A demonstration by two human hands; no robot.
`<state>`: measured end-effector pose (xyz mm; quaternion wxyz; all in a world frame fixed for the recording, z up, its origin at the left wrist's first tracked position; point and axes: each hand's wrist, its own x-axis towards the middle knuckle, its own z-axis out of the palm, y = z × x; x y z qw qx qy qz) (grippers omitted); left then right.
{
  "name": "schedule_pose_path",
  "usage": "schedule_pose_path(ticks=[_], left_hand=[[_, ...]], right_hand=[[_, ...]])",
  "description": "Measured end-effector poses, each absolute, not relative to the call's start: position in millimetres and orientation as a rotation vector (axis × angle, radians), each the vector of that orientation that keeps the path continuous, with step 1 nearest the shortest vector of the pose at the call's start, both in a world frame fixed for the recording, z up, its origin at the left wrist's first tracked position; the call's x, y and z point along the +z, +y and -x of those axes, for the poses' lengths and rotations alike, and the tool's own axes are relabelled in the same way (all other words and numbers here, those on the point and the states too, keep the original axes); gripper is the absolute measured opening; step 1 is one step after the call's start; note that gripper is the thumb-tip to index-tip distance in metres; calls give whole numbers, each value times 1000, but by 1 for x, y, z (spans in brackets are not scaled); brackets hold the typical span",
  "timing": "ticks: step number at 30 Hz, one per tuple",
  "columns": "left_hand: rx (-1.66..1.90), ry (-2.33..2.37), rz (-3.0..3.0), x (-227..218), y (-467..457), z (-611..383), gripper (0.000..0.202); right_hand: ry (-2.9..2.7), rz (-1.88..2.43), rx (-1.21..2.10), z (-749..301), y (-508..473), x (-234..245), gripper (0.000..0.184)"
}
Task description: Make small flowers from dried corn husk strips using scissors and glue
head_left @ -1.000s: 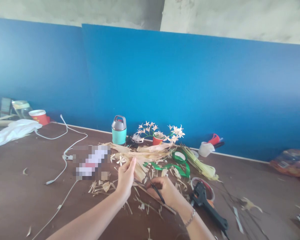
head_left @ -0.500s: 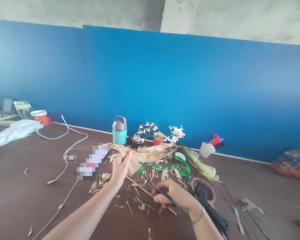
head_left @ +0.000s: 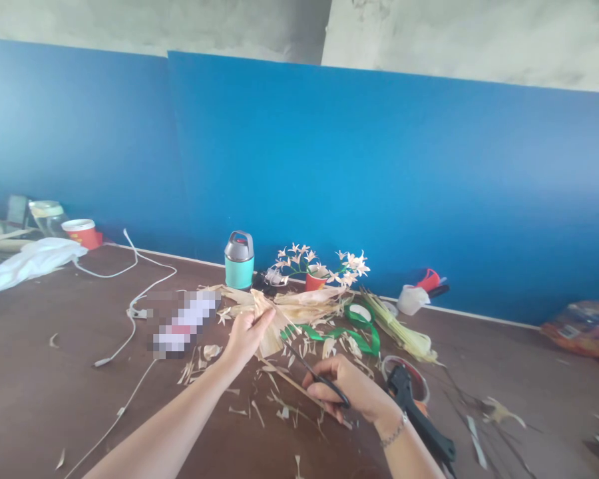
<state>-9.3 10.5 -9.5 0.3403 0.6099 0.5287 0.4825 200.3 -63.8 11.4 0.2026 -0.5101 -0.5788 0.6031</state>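
My left hand (head_left: pixel 245 336) pinches a piece of dried corn husk (head_left: pixel 271 339) between thumb and fingers. Its top part is bunched above the thumb, and a thin strip sticks out to the right. In my right hand (head_left: pixel 349 389) are black-handled scissors (head_left: pixel 305 364), their blades pointing up and left at the lower edge of the husk. Behind my left hand lies a heap of dried husks (head_left: pixel 309 307). Small husk scraps (head_left: pixel 284 413) are scattered around and below both hands. A green ribbon (head_left: pixel 337 340) curls just beyond the scissors.
A black glue gun (head_left: pixel 422 416) and a tape roll (head_left: pixel 424 380) lie beside my right wrist. Further back stand a turquoise flask (head_left: pixel 239 271), a red cup (head_left: pixel 315 278) with husk flowers and a bundle of pale green stems (head_left: pixel 402 329). A white cable (head_left: pixel 130 332) runs along the left.
My left hand has shifted slightly right and turned, so the husk now bunches above the thumb with a thin strip pointing right. The right hand with the scissors has barely moved.
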Motion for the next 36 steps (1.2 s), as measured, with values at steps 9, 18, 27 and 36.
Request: schedule_pose_path(ticks=[9, 18, 27, 36], left_hand=[[1206, 1290, -1565, -3, 7, 6, 45], [1186, 1303, -1541, -3, 7, 7, 47], [1174, 1289, -1525, 2, 2, 4, 47], [1193, 1257, -1482, 8, -2, 2, 49]], right_hand=[[-1636, 1460, 1681, -202, -64, 12, 19], [-1624, 1490, 1676, -202, -64, 13, 19], [-1642, 1509, 1651, -200, -63, 12, 21], [-1671, 1510, 1639, -202, -63, 9, 22]])
